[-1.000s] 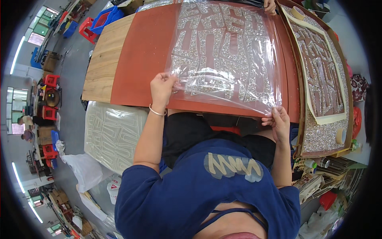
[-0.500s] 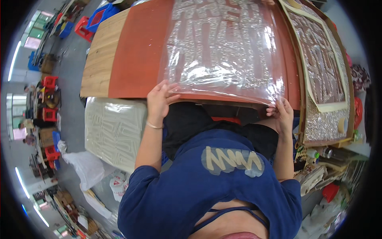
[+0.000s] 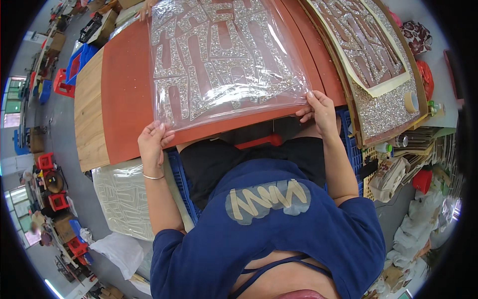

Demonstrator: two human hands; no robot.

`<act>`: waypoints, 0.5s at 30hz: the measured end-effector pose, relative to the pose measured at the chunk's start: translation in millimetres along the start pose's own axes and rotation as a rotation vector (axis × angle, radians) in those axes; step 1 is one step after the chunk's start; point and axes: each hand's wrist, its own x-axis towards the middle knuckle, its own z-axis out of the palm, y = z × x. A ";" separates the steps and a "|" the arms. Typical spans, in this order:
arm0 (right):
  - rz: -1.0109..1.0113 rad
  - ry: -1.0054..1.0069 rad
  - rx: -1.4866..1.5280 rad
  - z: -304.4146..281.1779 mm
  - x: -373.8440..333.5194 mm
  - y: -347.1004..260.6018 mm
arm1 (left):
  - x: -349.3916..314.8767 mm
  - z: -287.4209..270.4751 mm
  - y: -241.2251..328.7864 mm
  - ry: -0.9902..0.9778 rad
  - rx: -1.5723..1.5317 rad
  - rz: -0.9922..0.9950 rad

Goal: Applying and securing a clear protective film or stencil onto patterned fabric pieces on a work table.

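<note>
A clear plastic sheet [image 3: 239,101], with silvery glitter shapes showing in or under it, spreads over the red board [image 3: 127,94] in front of me. My left hand [image 3: 154,142] is closed on the sheet's near left corner, thumb and fingertips together. At the near right corner, my right hand [image 3: 319,110] pinches the sheet between thumb and forefinger, its other fingers curled below. The near edge hangs close to the board's edge; whether it touches cannot be told. Another person's hand [image 3: 145,10] is at the sheet's far left corner.
A glitter-covered board [image 3: 386,117] with a cream-edged panel and a tape roll [image 3: 411,101] stands at the right. Left of my arm lies a plastic-wrapped stack of pale patterned sheets [image 3: 122,194]. Blue crates [image 3: 180,179] flank my legs. A white bag [image 3: 119,251] lies lower left.
The view has turned. The plastic sheet now lies flatter and smoother, with its glitter shapes clearer. Both my hands still grip its near corners, and another person's hand shows at the far left corner.
</note>
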 end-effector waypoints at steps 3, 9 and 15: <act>-0.070 0.040 -0.107 -6.2 7.9 20.3 | 2.6 -5.3 -10.0 -0.004 0.008 -0.077; -0.102 0.069 -0.168 -7.5 7.7 12.8 | 10.0 -5.7 -14.5 -0.093 -0.099 -0.108; -0.100 -0.002 -0.073 -7.4 5.5 1.2 | -5.3 -1.9 -12.7 0.107 0.169 0.077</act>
